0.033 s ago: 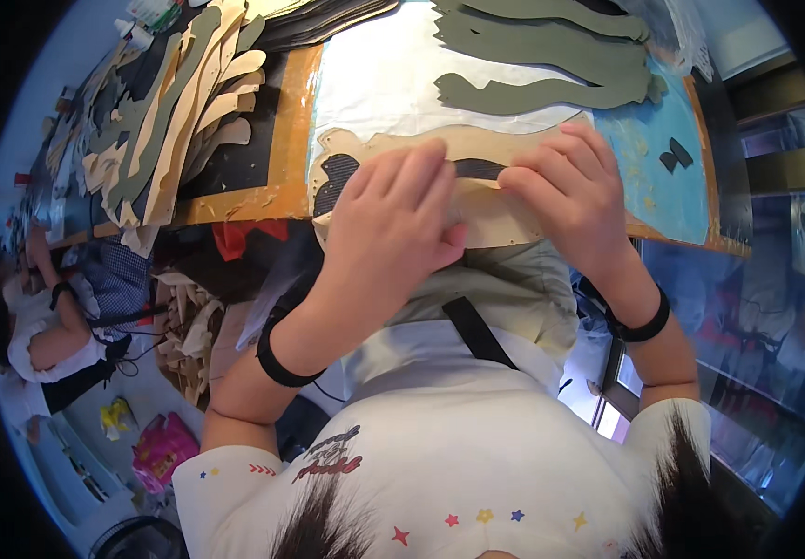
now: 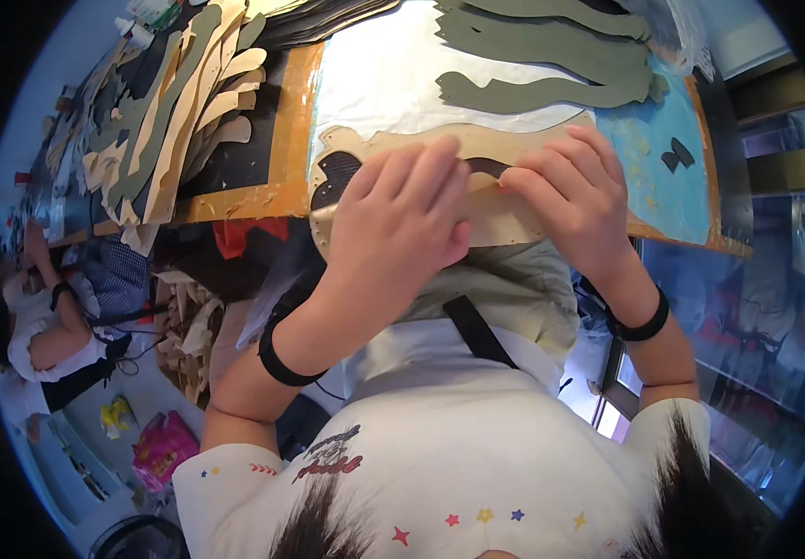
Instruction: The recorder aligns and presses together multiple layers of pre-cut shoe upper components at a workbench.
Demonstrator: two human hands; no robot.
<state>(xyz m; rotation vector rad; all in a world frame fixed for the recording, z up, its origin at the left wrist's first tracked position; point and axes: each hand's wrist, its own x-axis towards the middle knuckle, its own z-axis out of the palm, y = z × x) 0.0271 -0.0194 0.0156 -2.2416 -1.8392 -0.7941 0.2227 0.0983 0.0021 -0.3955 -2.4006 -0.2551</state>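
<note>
Head view: compared with the earlier frame, the left hand has shifted slightly to the right, while the right hand is almost where it was. The beige piece has changed more: its near layer now covers more of the lower part of the black patch at its left end, and the lower left corner looks smoother and rounder. The olive green pieces beyond it have stayed put.

The beige piece lies at the near edge of the table, partly over a white sheet, under and between both hands. The left hand is spread back-up across it, fingers long and close together, thumb out to the side; whether its fingertips grip anything cannot be told. The right hand is curled, with thumb and forefinger pinched together on the edge of the piece, beside a dark curved gap.

Below the table on the left, a brown box holds a heap of beige scraps. On the floor nearby sits a pink bag; its contents cannot be made out. A clear plastic bag hangs at the far right corner, and a small white bottle stands far left, its contents hidden.
</note>
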